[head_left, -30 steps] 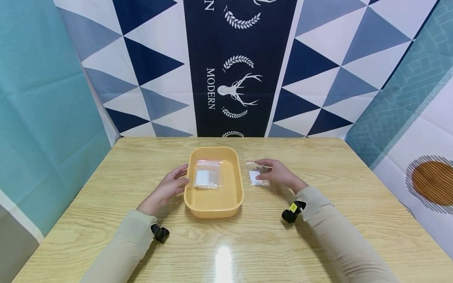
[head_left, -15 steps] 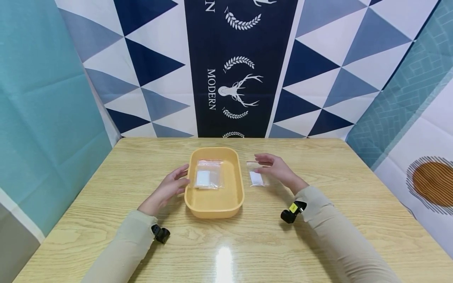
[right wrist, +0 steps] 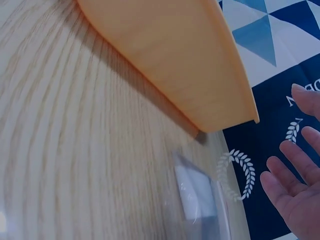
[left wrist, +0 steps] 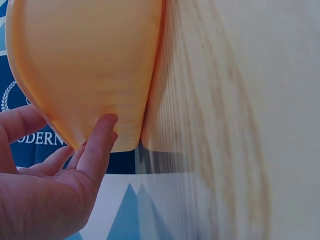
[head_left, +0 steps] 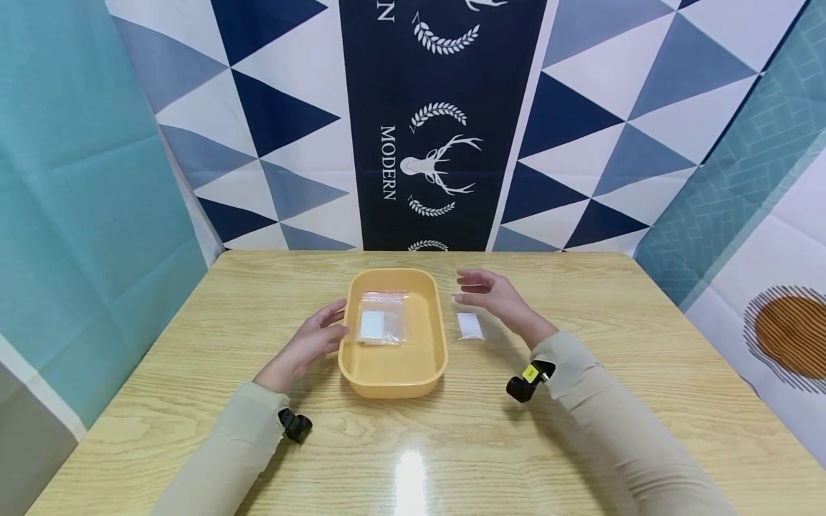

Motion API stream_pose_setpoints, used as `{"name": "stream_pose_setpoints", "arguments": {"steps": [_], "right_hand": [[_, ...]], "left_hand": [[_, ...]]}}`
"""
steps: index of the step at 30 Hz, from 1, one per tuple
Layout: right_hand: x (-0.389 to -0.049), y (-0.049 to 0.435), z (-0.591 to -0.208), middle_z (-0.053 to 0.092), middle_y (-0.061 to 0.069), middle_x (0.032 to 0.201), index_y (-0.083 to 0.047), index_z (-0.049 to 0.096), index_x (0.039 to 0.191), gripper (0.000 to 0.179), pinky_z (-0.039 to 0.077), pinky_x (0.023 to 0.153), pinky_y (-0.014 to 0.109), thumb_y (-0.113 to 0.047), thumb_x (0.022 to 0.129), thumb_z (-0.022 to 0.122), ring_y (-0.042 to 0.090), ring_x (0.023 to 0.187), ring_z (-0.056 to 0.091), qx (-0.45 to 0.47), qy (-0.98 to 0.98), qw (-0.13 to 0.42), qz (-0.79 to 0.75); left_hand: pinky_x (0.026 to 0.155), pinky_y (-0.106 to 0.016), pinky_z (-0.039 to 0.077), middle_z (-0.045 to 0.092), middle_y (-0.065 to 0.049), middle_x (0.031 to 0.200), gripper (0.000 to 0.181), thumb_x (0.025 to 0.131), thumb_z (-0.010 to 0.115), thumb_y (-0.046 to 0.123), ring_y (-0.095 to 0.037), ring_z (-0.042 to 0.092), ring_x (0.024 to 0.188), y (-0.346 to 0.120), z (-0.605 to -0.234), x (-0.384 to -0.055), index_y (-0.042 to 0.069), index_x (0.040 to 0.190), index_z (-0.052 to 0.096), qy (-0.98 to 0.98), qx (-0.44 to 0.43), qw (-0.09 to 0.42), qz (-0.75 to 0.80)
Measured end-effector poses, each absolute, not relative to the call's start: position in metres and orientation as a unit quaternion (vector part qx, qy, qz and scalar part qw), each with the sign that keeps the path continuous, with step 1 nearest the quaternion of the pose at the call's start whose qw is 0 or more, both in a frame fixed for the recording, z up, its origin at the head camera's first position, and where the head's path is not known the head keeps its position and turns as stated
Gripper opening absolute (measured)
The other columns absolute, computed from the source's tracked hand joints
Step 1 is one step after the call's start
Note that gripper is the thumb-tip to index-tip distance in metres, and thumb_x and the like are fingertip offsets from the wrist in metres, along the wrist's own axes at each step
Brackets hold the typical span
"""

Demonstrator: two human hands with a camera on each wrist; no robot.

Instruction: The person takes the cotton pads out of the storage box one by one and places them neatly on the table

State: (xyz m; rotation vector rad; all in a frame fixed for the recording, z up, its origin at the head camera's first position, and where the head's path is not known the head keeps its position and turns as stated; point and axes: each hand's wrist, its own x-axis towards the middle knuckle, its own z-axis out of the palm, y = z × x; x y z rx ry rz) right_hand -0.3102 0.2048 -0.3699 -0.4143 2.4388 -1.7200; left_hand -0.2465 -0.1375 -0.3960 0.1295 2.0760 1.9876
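Note:
A yellow-orange plastic basin (head_left: 392, 390) stands mid-table, holding clear zip bags with a white piece (head_left: 371, 325) inside. At its left side is my left hand (head_left: 306, 344), fingers loosely extended; the left wrist view shows fingertips (left wrist: 109, 120) right at the outer wall (left wrist: 90, 65). To the right of the basin lies another small clear zip bag (head_left: 470, 327) with a white piece in it, flat on the table. My right hand (head_left: 493, 297) hovers over this bag's far end and hides part of it. Its fingers are spread and hold nothing in the right wrist view.
The wooden table (head_left: 568, 301) runs back to a patterned cloth (head_left: 426, 215) with a deer print. Teal fabric (head_left: 97, 201) hangs at the left. Small black cameras sit on both wrists, the right wrist camera (head_left: 525, 383) low beside the table surface.
My right hand has lifted off the small zip bag and shifted slightly back and left, leaving the bag on the table. The left hand stays at the basin's side.

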Motion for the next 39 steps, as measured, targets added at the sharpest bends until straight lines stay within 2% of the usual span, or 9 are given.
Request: {"name": "stream_pose_setpoints", "arguments": {"steps": [7, 20, 39], "right_hand": [[-0.311, 0.195, -0.362, 0.047, 0.018, 0.134, -0.003, 0.044, 0.136, 0.059, 0.036, 0.102, 0.046, -0.012, 0.084, 0.069, 0.032, 0.123, 0.044, -0.142, 0.797, 0.078, -0.582], [-0.313, 0.172, -0.356, 0.051, 0.018, 0.13, -0.003, 0.049, 0.133, 0.054, 0.041, 0.099, 0.041, -0.007, 0.083, 0.069, 0.031, 0.118, 0.049, -0.16, 0.772, 0.073, -0.611], [-0.319, 0.143, -0.352, 0.05, 0.022, 0.13, -0.001, 0.05, 0.131, 0.054, 0.04, 0.1, 0.04, -0.005, 0.081, 0.07, 0.031, 0.116, 0.051, -0.167, 0.767, 0.08, -0.615]], "left_hand": [[0.097, -0.044, 0.043, 0.025, -0.021, 0.147, 0.062, 0.092, 0.047, 0.001, -0.037, 0.039, 0.126, -0.138, -0.396, -0.246, 0.006, 0.148, 0.02, 0.714, 0.043, 0.131, 0.686], [0.096, -0.044, 0.043, 0.025, -0.021, 0.147, 0.062, 0.092, 0.046, 0.001, -0.036, 0.039, 0.126, -0.137, -0.396, -0.248, 0.005, 0.148, 0.02, 0.716, 0.046, 0.131, 0.684], [0.097, -0.044, 0.042, 0.024, -0.021, 0.147, 0.063, 0.092, 0.046, 0.001, -0.037, 0.039, 0.126, -0.138, -0.395, -0.247, 0.006, 0.149, 0.019, 0.711, 0.043, 0.134, 0.689]]}}
